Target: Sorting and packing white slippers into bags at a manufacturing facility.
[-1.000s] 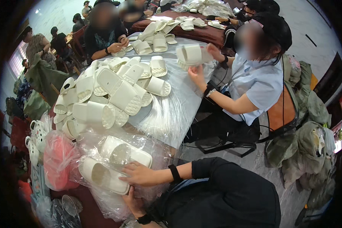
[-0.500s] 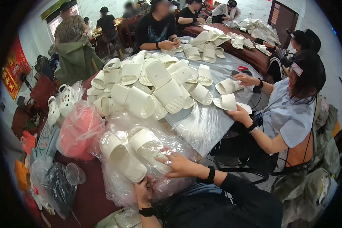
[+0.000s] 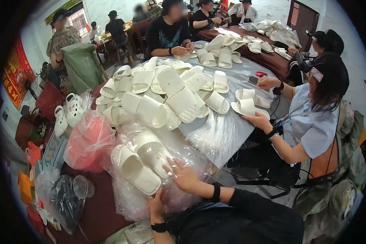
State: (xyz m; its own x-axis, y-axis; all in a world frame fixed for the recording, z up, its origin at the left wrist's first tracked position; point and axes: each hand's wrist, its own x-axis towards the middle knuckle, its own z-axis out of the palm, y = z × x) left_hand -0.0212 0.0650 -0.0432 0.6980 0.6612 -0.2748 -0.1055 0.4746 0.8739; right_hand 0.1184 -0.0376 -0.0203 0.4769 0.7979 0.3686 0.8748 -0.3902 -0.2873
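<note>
Two white slide slippers lie side by side over clear plastic bags [image 3: 130, 207] in front of me. My left hand [image 3: 155, 203] grips the near end of the left slipper [image 3: 140, 175] from below, its fingers partly hidden under the sole. On the right slipper [image 3: 152, 152], my right hand [image 3: 185, 177] holds the near right side, thumb and fingers against its edge. Whether the plastic covers the slippers or only lies beneath them is hard to tell. Just beyond rises a big heap of white slippers [image 3: 181, 103].
To the left sit a red bundle in clear plastic [image 3: 89, 142], white clogs [image 3: 74, 110], a clear plastic cup [image 3: 83, 187] and a dark bag [image 3: 65, 199]. White plastic ties [image 3: 215, 134] lie right of the heap. At right, a co-worker's hand [image 3: 258, 122] holds slippers.
The pair of slippers has turned a little and shifted slightly in my hands. My right hand has moved up along the right slipper. The co-worker at right has brought two slippers closer together.
</note>
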